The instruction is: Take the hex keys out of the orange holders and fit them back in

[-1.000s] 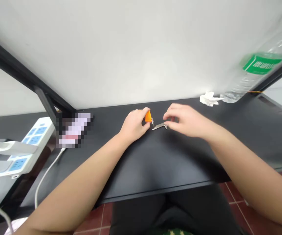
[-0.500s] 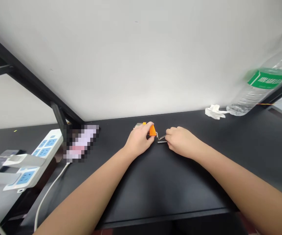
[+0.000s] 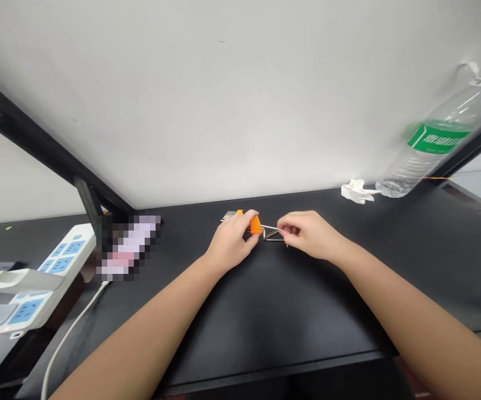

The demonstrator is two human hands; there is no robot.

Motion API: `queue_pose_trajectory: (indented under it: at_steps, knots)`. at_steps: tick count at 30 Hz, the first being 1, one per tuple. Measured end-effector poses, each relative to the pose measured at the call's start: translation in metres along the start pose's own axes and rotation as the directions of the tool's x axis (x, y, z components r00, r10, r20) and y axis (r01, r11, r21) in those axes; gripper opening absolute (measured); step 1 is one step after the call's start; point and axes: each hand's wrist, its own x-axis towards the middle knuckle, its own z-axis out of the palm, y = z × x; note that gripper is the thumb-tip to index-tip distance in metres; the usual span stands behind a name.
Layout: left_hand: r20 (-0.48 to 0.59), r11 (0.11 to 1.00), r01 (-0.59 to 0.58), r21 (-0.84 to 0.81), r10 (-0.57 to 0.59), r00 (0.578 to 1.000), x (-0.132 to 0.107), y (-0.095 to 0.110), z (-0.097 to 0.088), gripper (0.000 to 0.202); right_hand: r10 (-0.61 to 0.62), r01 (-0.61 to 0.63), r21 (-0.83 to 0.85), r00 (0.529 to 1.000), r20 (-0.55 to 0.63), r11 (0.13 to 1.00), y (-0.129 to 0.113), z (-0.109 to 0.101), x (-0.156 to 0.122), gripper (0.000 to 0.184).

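Note:
My left hand (image 3: pixel 231 244) is closed around a small orange holder (image 3: pixel 256 225) on the black tabletop (image 3: pixel 273 311), and thin metal keys stick out of the holder's far side. Just right of it, my right hand (image 3: pixel 307 235) pinches a thin L-shaped metal hex key (image 3: pixel 272 234) between thumb and fingers. The key's other end reaches to the orange holder. Both hands rest close together near the table's back edge, below the white wall.
A clear water bottle (image 3: pixel 430 145) with a green label stands at the back right, with a crumpled white tissue (image 3: pixel 356 190) beside it. A white power strip (image 3: pixel 35 278) with blue sockets and its cable lies at the left. A blurred pinkish object (image 3: pixel 125 247) sits left of my hands.
My right hand has shifted its grip on the metal key and now pinches it raised toward the orange holder. My left hand keeps its hold. The camera view has moved slightly.

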Motion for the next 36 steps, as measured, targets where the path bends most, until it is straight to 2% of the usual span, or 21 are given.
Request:
queue_pose_trajectory:
  at_steps: [5,8,10,13,18,22,24,27,30,33,35,36]
  knots:
    - [-0.016,0.998,-0.043,0.048,0.044,0.999,0.0,0.001,-0.003,0.037,0.146,-0.151,0.16,0.988,0.041,0.976,0.002,-0.004,0.0,0.016]
    - [0.012,0.995,-0.088,0.055,0.088,0.996,0.0,0.001,-0.004,0.038,0.271,-0.294,0.275,0.955,0.118,0.915,0.005,-0.008,0.001,0.016]
    - [0.036,0.992,-0.12,0.048,0.119,0.992,-0.001,0.003,-0.003,0.039,0.308,-0.352,0.341,0.935,0.177,0.872,0.006,-0.006,0.002,0.018]
    - [0.051,0.986,-0.161,0.05,0.158,0.986,-0.001,0.008,-0.001,0.036,0.308,-0.372,0.463,0.928,0.211,0.804,0.004,0.003,0.005,0.021]
    - [0.026,0.989,-0.136,0.061,0.134,0.991,0.0,0.015,-0.001,0.026,0.355,-0.364,0.614,0.924,0.142,0.701,-0.006,0.026,0.01,0.028]
    - [-0.02,0.994,-0.064,0.09,0.066,0.998,0.0,0.011,0.001,0.035,0.361,-0.358,0.57,0.926,0.112,0.74,-0.006,0.033,0.009,0.028]
    - [-0.012,0.994,-0.037,0.105,0.039,0.999,-0.001,0.008,0.002,0.038,0.326,-0.321,0.488,0.942,0.078,0.811,-0.006,0.035,0.008,0.025]
    - [0.001,0.994,0.001,0.106,-0.001,1.0,-0.002,0.006,0.004,0.043,0.161,-0.143,0.238,0.985,-0.057,0.961,-0.008,0.036,0.005,0.017]
    - [-0.013,0.997,0.028,0.078,-0.027,1.0,-0.002,0.006,0.004,0.046,-0.003,0.005,0.032,0.997,-0.077,0.999,-0.01,0.036,0.003,0.014]
    - [-0.039,0.998,0.038,0.044,-0.037,0.999,-0.002,0.006,0.004,0.045,0.035,-0.032,0.111,0.999,-0.024,0.993,-0.009,0.036,0.002,0.018]
    - [-0.059,0.999,0.027,0.03,-0.026,0.998,-0.001,0.005,0.005,0.042,0.154,-0.152,0.316,0.988,0.021,0.936,-0.007,0.039,0.003,0.025]
    - [-0.072,0.999,0.017,0.028,-0.015,0.997,-0.001,0.005,0.005,0.041,0.216,-0.215,0.436,0.975,0.047,0.874,-0.007,0.04,0.004,0.028]
